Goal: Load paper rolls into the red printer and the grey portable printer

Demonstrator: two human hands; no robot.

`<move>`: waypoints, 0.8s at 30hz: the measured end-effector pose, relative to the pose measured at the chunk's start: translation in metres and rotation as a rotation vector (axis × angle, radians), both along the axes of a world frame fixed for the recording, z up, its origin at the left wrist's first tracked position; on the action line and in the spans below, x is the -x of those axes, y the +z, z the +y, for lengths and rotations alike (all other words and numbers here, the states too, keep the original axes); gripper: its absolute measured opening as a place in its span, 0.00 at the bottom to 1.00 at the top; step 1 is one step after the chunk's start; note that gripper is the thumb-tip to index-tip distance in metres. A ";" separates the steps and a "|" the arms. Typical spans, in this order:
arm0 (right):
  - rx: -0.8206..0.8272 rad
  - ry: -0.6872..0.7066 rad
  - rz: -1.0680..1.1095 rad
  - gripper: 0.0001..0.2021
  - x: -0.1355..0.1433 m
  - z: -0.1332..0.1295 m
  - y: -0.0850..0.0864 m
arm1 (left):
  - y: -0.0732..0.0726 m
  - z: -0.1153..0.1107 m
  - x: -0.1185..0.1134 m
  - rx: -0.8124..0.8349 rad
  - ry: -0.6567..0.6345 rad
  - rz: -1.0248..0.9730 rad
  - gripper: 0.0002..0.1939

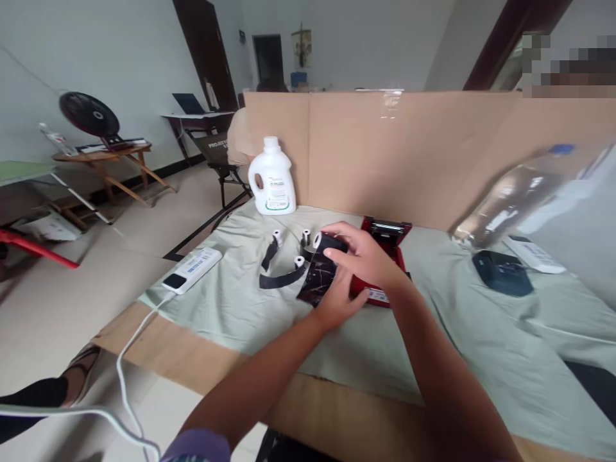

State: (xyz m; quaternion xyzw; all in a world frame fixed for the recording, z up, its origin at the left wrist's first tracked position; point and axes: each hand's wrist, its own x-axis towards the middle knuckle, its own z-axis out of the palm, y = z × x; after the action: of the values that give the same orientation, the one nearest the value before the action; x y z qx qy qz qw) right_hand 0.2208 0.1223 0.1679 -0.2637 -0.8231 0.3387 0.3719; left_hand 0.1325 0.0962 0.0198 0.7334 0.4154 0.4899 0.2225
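Nearest the camera in the head view, a purple sleeve (pixel 197 446) ends on the left forearm, which reaches up and inward from the lower edge; the right forearm slants in from the lower right. The right hand (pixel 363 253) is bent over at the wrist, its grip pinching a black roll (pixel 329 242) between thumb and fingers above the desk (pixel 346 407). A dark marbled sheet hangs from that roll. Just below, the left hand (pixel 334 305) sits by the sheet, thumb pointing right; its fingers are partly hidden, so I cannot tell whether its grip is closed on anything. Behind both hands stands an open red box (pixel 375 298), lid raised, its contents mostly hidden. Three small rolls (pixel 299 262) with black strips lie to the left on the cloth (pixel 231 301). Farther back, a white jug (pixel 273 183) stands upright, contents unseen; at right, a clear bottle (pixel 510 196) with a blue cap leans, tilted.
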 end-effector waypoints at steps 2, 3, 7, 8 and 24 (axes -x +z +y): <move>0.005 -0.080 -0.031 0.16 -0.037 0.003 0.007 | -0.002 -0.005 -0.001 -0.031 0.084 0.003 0.30; -0.001 -0.119 -0.061 0.16 -0.051 0.007 0.008 | -0.004 -0.006 -0.001 -0.069 0.127 -0.006 0.30; -0.062 -0.259 -0.230 0.15 -0.088 0.030 -0.004 | -0.008 -0.005 0.000 -0.316 0.175 -0.002 0.35; -0.063 -0.281 -0.290 0.15 -0.092 0.036 -0.010 | -0.007 -0.004 0.000 -0.358 0.171 0.029 0.35; 0.112 -0.546 -0.832 0.13 -0.081 0.066 -0.056 | 0.000 0.003 -0.008 -0.441 0.141 0.268 0.18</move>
State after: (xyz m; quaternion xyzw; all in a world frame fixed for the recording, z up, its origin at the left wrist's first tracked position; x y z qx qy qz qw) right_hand 0.3022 0.1882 0.1121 -0.6018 -0.7831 0.1390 0.0726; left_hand 0.1404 0.0992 0.0195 0.7918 0.3743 0.4813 -0.0346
